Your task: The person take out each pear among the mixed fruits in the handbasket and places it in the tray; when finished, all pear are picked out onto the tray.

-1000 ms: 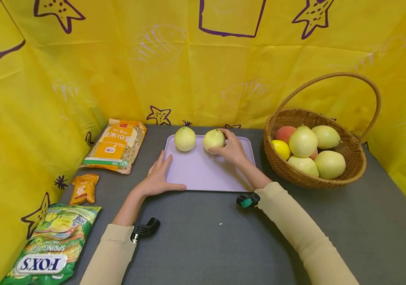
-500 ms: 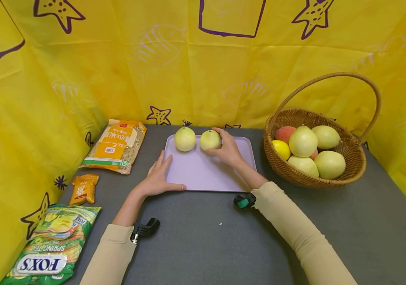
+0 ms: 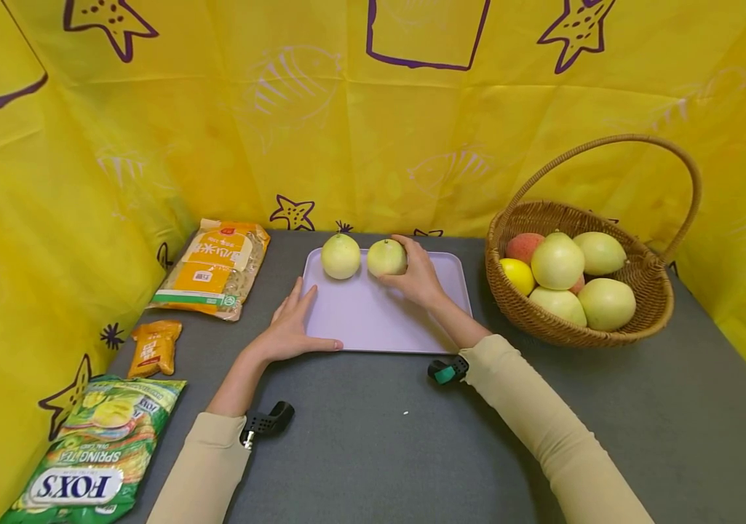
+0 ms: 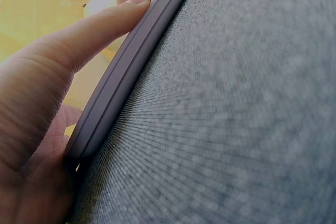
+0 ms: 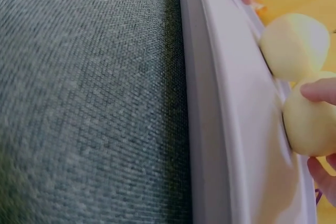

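Head view: the right hand [image 3: 421, 276] gripped a round, pale-green fruit [image 3: 385, 258] on the rectangular lilac tray [image 3: 379, 316]; the spread left hand [image 3: 290, 329] touched its rim. The fruit seemed firm, weighty, best cupped round its sides.

Around me bright, even light leaves soft shadows on the grey table [image 3: 359, 437]; both wrist views look dimmer, the yellow backdrop [image 4: 31, 11] pale and blurred.

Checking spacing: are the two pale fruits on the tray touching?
Apart: the head view shows a narrow strip of lilac tray between the left fruit and the right fruit.
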Demonstrator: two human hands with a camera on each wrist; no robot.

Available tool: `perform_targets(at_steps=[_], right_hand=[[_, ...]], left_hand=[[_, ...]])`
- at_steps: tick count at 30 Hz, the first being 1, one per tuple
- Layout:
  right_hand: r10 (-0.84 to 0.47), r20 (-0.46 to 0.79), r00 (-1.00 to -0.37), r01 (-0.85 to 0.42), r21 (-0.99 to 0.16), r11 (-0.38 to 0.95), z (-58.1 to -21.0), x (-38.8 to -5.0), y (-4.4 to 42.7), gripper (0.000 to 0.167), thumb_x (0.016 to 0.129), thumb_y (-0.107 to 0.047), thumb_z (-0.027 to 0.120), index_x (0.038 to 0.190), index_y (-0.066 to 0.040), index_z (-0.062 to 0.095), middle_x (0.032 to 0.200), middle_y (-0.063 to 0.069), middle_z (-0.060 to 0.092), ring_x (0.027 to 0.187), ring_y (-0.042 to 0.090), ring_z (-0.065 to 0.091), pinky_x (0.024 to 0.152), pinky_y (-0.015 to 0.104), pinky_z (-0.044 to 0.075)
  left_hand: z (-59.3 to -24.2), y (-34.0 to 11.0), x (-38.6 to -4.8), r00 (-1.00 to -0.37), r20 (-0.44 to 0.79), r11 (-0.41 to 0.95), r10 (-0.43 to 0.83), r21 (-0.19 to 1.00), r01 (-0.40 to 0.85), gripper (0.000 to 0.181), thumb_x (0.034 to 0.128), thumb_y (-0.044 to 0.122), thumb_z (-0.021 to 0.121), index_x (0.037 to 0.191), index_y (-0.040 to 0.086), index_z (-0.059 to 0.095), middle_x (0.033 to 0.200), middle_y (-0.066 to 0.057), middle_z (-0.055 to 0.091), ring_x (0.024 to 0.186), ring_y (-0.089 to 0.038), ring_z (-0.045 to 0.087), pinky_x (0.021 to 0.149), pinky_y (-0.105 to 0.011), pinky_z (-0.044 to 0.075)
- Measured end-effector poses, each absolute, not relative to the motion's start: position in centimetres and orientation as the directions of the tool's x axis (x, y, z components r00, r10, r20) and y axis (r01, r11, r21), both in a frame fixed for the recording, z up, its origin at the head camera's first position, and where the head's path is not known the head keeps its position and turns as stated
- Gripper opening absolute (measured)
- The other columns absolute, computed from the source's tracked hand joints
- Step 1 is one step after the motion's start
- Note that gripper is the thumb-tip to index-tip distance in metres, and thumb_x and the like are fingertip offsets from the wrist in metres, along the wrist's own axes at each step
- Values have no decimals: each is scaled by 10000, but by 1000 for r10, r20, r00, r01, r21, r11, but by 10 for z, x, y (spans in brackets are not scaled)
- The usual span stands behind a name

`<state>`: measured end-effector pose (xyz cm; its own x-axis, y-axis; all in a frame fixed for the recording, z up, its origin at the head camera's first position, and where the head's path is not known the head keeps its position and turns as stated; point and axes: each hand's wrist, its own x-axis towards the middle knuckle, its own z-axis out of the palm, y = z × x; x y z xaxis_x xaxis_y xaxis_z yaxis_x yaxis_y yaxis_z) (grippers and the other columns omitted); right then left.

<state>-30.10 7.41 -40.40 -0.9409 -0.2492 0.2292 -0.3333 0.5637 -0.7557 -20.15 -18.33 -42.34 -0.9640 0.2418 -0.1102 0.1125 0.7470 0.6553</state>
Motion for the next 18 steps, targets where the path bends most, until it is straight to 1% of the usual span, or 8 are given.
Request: perform_targets(at_steps=[7, 12, 18], right_hand=[[-243, 216, -946, -320, -755, 572, -404, -302, 74, 834, 759, -147, 848, 1459, -76, 402, 1387, 173, 461, 1245, 318, 444, 1031, 488, 351], [-203, 167, -965, -254, -793, 554, -404, -301, 73, 894, 755, -224, 854, 1475, -62, 348, 1403, 166, 441, 1253, 303, 440, 1042, 455, 351], [-149, 122, -981, -182, -833, 523, -406, -301, 73, 877, 749, -286, 858, 1439, -53, 370, 1377, 151, 458, 1213, 294, 471, 1009, 429, 382]], left_hand=[[-422, -183, -201, -964, -113, 748, 239, 655, 109, 1251, 674, 588, 818, 1570, 77, 110, 1607, -164, -163, 1437, -475, -34, 1103, -658, 72], [-423, -184, -202, -964, -114, 748, 242, 654, 110, 1251, 675, 591, 816, 1570, 76, 110, 1606, -161, -169, 1439, -471, -38, 1107, -652, 65], [-423, -184, -202, -963, -114, 751, 243, 650, 113, 1249, 676, 594, 814, 1570, 73, 114, 1605, -166, -167, 1440, -468, -34, 1107, -652, 60]])
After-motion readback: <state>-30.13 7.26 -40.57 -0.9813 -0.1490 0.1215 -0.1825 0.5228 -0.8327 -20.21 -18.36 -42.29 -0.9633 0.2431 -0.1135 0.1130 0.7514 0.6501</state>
